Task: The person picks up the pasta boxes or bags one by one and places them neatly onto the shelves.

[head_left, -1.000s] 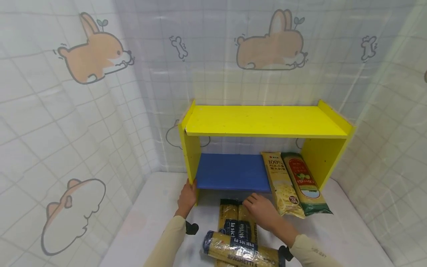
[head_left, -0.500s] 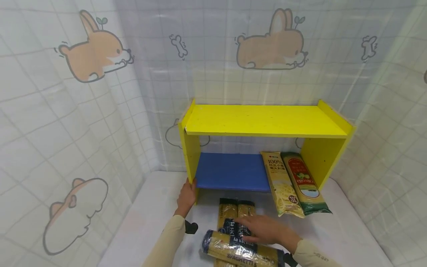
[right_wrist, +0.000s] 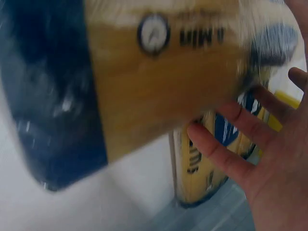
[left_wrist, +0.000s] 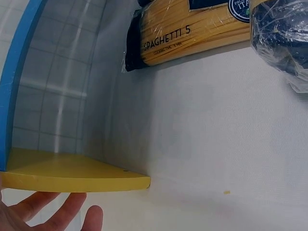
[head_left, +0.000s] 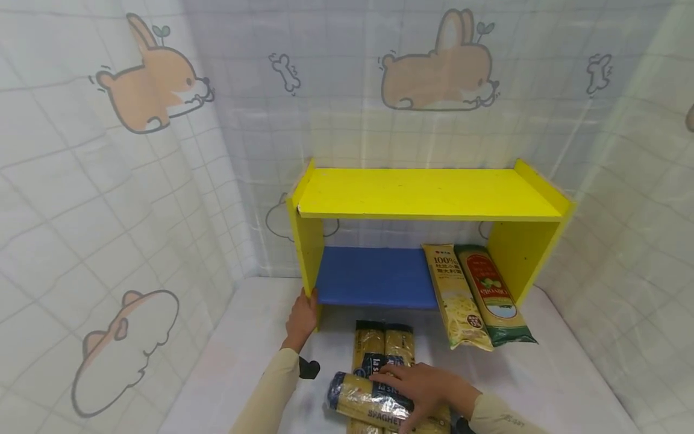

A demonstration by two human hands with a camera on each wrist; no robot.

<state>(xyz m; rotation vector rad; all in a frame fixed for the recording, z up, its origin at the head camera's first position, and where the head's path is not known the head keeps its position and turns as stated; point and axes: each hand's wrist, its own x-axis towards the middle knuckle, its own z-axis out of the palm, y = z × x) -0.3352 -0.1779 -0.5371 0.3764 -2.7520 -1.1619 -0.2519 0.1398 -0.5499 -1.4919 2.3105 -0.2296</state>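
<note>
My left hand (head_left: pixel 301 319) grips the lower front edge of the left side panel (head_left: pixel 309 259) of a yellow shelf unit; in the left wrist view its fingers (left_wrist: pixel 67 211) lie along the panel's outer face. My right hand (head_left: pixel 425 389) lies over a gold and navy spaghetti pack (head_left: pixel 352 395), fingers spread along its far side and thumb toward its near side. In the right wrist view the fingers look nearly straight beside the pack (right_wrist: pixel 168 91). That pack lies crosswise on two more spaghetti packs (head_left: pixel 370 340), side by side in front of the shelf.
A blue board (head_left: pixel 376 274) forms the lower shelf, under the yellow upper board (head_left: pixel 428 193). Two pasta packs, one gold (head_left: pixel 458 295) and one red and green (head_left: pixel 493 292), lie on its right side, overhanging the front. Patterned curtains surround the white table (head_left: pixel 228 355).
My right hand has moved from the far ends of the two lower packs back toward me, onto the crosswise spaghetti pack. My left hand stays at the shelf panel.
</note>
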